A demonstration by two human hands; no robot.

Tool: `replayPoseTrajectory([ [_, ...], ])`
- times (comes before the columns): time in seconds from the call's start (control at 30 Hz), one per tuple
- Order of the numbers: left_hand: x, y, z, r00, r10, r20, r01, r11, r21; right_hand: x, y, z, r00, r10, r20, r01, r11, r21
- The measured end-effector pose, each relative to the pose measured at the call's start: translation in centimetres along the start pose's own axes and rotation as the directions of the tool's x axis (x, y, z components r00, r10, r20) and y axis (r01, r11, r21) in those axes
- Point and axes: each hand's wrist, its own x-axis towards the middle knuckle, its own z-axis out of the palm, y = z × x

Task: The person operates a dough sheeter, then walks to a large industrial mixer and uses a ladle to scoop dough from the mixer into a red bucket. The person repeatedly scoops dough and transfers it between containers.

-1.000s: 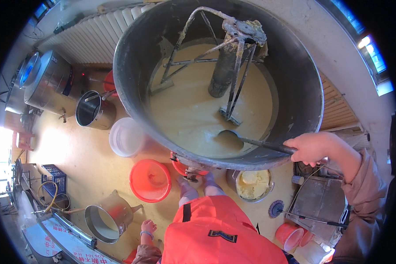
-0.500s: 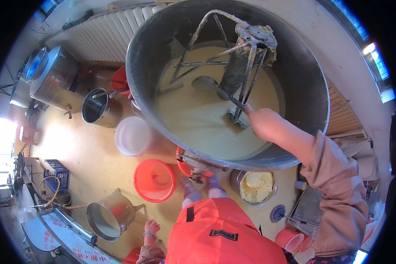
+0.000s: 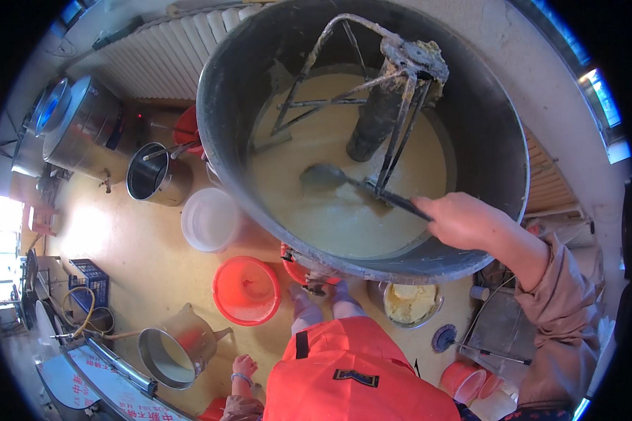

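Inside a big round metal vat (image 3: 498, 175), my right hand (image 3: 458, 219) is closed around the handle of a long-handled ladle (image 3: 400, 202). The ladle's round bowl, slightly blurred, lies at the surface of a pale cream-coloured liquid (image 3: 330, 228), and its handle slants up to the right. A crusted metal stirring frame (image 3: 400, 105) stands in the liquid, its lower end close to the ladle. Low beside my red apron, my left hand (image 3: 244, 366) hangs with fingers loosely curled; nothing shows in it.
On the floor stand a red bucket (image 3: 247, 291), a white tub (image 3: 209, 219), a dark-insided metal bucket (image 3: 163, 179) and a spouted metal pot (image 3: 186, 340) with pale liquid. A metal pail of yellowish lumpy stuff (image 3: 409, 302) sits right of my feet. Behind are large metal tanks (image 3: 84, 133).
My right hand has drawn the ladle down and to the right, and its bowl has shifted lower through the liquid. My left hand stays low at my side.
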Motion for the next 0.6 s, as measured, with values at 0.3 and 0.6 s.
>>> replayPoseTrajectory([
  [0.3, -0.6, 2.3, 0.0, 1.000, -0.014, -0.015, 0.013, 0.995, -0.100, 12.8, 1.0, 3.3, 0.925, 0.216, -0.313, -0.196, 0.976, 0.095],
  [0.6, -1.8, 2.0, -0.1, 0.996, -0.059, -0.061, 0.055, 0.996, -0.073, 22.2, -0.4, 4.4, 0.859, 0.274, -0.434, -0.236, 0.962, 0.139],
])
